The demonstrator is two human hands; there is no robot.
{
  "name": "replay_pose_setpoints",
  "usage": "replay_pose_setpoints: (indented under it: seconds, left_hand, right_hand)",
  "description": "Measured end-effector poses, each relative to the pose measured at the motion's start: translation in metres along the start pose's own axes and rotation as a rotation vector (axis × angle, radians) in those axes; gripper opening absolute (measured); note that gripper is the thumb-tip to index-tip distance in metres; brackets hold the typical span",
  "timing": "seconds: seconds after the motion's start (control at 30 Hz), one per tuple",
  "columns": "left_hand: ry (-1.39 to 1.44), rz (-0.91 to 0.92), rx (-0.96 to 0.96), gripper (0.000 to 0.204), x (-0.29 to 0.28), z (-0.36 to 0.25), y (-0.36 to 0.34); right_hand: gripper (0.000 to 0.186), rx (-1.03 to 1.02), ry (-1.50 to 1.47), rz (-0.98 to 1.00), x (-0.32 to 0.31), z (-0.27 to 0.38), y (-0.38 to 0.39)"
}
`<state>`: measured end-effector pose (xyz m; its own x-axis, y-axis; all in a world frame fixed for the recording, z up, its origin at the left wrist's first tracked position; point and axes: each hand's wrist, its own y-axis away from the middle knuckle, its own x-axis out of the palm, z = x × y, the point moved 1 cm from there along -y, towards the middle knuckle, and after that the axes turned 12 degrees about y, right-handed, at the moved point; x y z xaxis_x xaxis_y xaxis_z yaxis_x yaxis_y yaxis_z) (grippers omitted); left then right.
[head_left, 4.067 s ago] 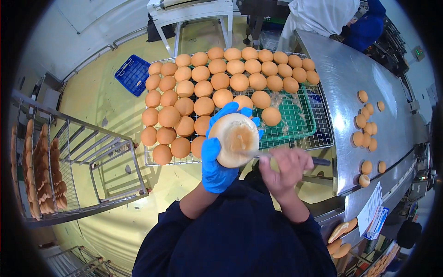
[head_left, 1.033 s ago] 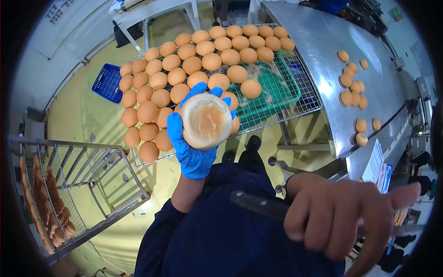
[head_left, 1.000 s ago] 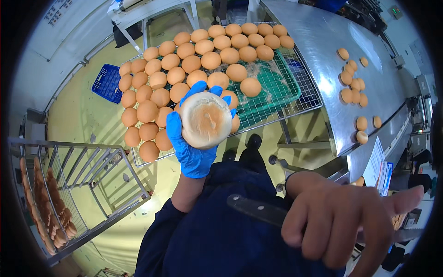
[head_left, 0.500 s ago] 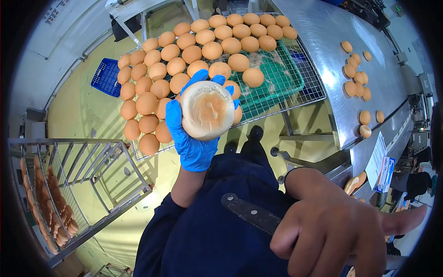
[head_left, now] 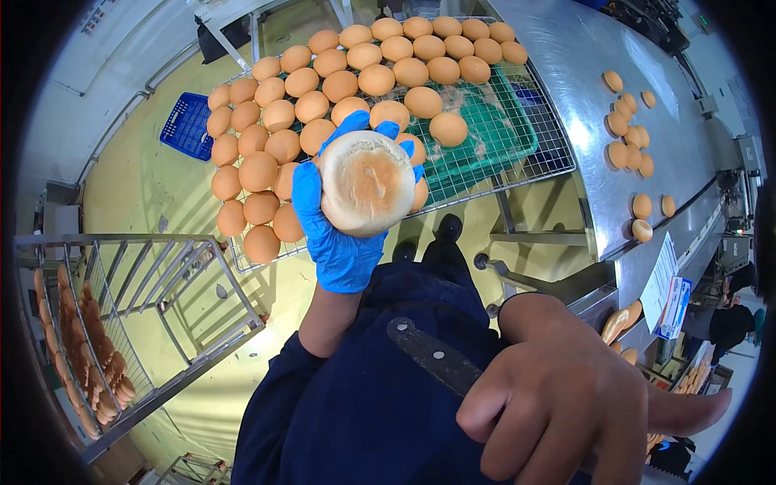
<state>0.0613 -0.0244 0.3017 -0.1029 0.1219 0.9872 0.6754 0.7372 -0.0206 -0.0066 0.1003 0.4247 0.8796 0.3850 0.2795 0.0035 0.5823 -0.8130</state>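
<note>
My left hand [head_left: 343, 255], in a blue glove, holds up a round bun [head_left: 368, 184] with its pale, partly browned underside facing me. The gloved fingers wrap around its edge. My bare right hand [head_left: 566, 404] is closed round a knife [head_left: 436, 356] at the lower right. The rounded end of its dark, riveted handle sticks out to the left; the blade is hidden behind the hand. Beyond my left hand, many brown-topped buns [head_left: 340, 83] lie in rows on a wire rack [head_left: 554, 158].
A green crate [head_left: 477, 158] sits under the rack's right part. On the right, a steel table [head_left: 558, 48] carries several small buns [head_left: 617, 123], papers and a blue-white box [head_left: 673, 307]. A metal rack trolley [head_left: 162, 275] with bread stands left, near a blue basket [head_left: 187, 128].
My right hand and the knife have shifted slightly left and down, and the blade no longer shows. My left hand keeps hold of the bun, almost unmoved.
</note>
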Motion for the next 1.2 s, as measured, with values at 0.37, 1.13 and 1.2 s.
replay_pose_setpoints:
  seconds: [0.37, 1.13, 1.2]
  left_hand:
    - [-0.018, -0.067, 0.046, 0.067, -0.005, -0.003, -0.003]
    - [-0.007, -0.008, -0.106, 0.072, -0.004, 0.024, -0.017]
    - [0.0, 0.012, -0.174, 0.071, -0.002, 0.038, -0.022]
  right_hand:
    - [0.08, -0.014, 0.0, -0.011, -0.004, -0.008, 0.001]
    - [0.064, -0.032, 0.109, -0.066, -0.018, 0.02, 0.013]
    - [0.054, -0.001, 0.143, -0.047, -0.019, 0.03, 0.018]
